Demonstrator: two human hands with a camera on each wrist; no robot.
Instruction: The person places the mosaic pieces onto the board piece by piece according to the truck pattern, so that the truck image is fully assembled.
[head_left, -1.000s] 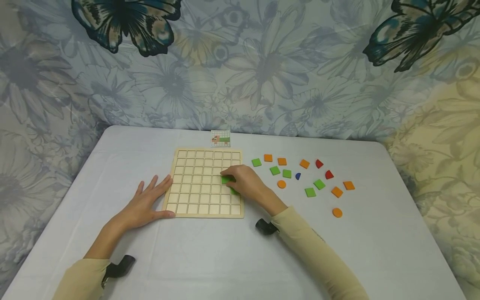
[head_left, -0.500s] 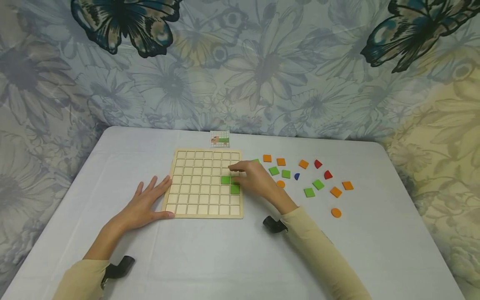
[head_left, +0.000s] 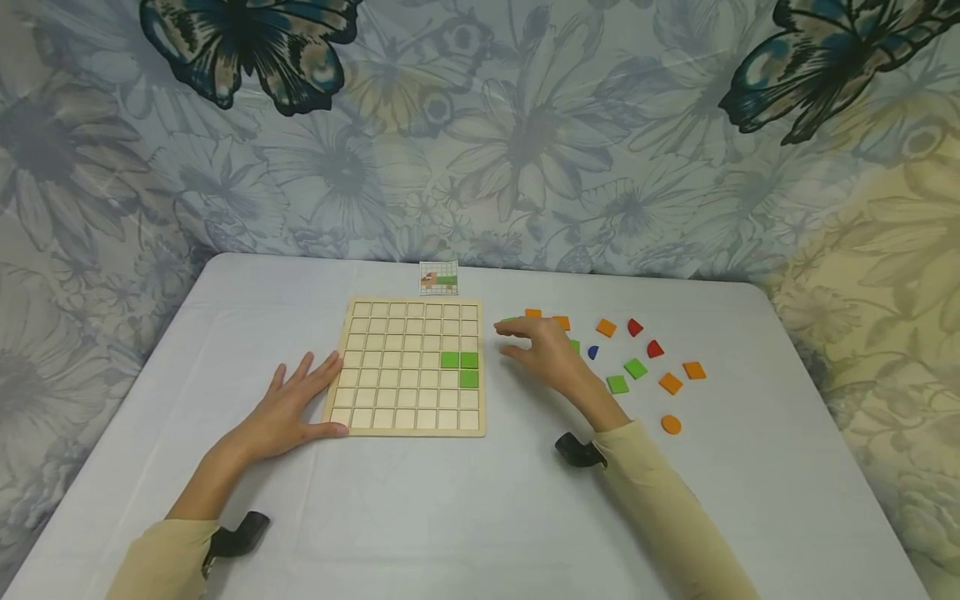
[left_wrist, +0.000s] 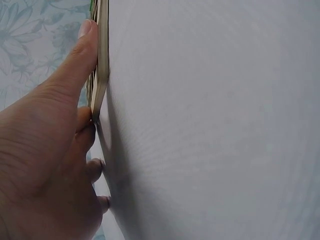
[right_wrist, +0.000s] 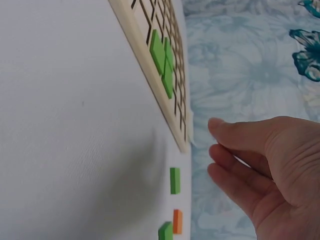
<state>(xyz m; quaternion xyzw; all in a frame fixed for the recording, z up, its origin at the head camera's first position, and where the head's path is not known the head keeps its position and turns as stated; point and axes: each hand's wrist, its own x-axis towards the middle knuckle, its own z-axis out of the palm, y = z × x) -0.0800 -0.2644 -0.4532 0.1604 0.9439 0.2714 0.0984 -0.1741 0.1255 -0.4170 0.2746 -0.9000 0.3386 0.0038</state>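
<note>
A wooden grid board (head_left: 405,379) lies on the white table, with three green square tiles (head_left: 468,379) set in cells near its right edge. My left hand (head_left: 288,412) rests spread at the board's left side, thumb at the near corner and fingertips at the edge; the left wrist view shows the thumb (left_wrist: 75,65) against the board's edge. Over the loose tiles right of the board hovers my right hand (head_left: 551,354), its fingers relaxed and apart from the thumb, nothing between them. Beneath it a green tile (right_wrist: 174,180) lies on the table, and the hand partly hides several tiles.
Scattered on the right are several orange squares (head_left: 671,383), two red pieces (head_left: 655,348), a blue half-circle (head_left: 593,352) and an orange disc (head_left: 671,425). A small picture card (head_left: 438,278) lies behind the board. A patterned cloth (head_left: 525,150) hangs behind the table.
My right hand has let go of a green tile in the board and moved right, off the board, over the loose pieces. The left hand has stayed in place.
</note>
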